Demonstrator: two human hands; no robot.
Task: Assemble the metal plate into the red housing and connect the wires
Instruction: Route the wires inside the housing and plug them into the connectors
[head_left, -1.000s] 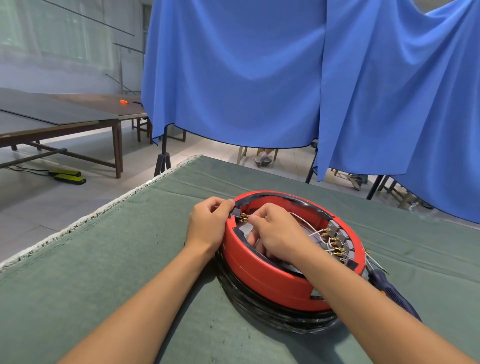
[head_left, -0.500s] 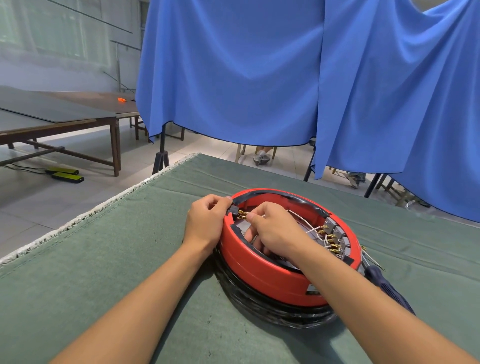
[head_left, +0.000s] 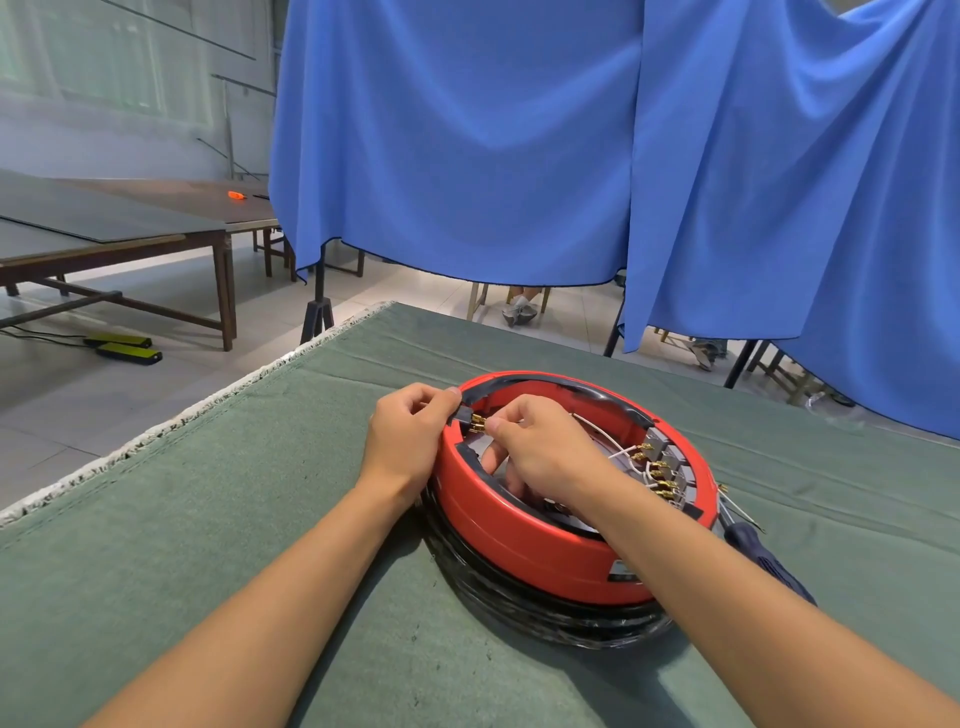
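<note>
Two bare forearms reach forward from the bottom edge over a tabletop (head_left: 218, 545) covered in green cloth. Between them sits a round red housing (head_left: 519, 535), resting on a black ring base (head_left: 545, 618). A dark blue screwdriver handle (head_left: 769, 561) lies on the cloth just beside the housing, partly hidden by the right forearm.

The left hand (head_left: 405, 447) rests against the housing's left outer wall, its fingers curled, its grip pinching a small dark connector (head_left: 464, 414) at the rim. The right hand (head_left: 545, 452) reaches inside the housing, thumb and forefinger pinched at brass terminals (head_left: 479, 423) next to that connector; it seems to hold a terminal, though the contact is too small to see surely. Its lower fingers touch a grey metal plate (head_left: 480, 447) lying inside the housing.

On the housing's right inner side stand a row of grey blocks (head_left: 670, 462) with brass terminals, and thin white wires (head_left: 597, 431) loop from them across the interior. Two loose white wires stick out past the right rim.

Beyond the tabletop hang blue curtains (head_left: 519, 145). To the far left stand wooden tables (head_left: 130, 234), one carrying a small orange object (head_left: 235, 195), with yellow-and-black bars (head_left: 124, 347) on the tiled floor.
</note>
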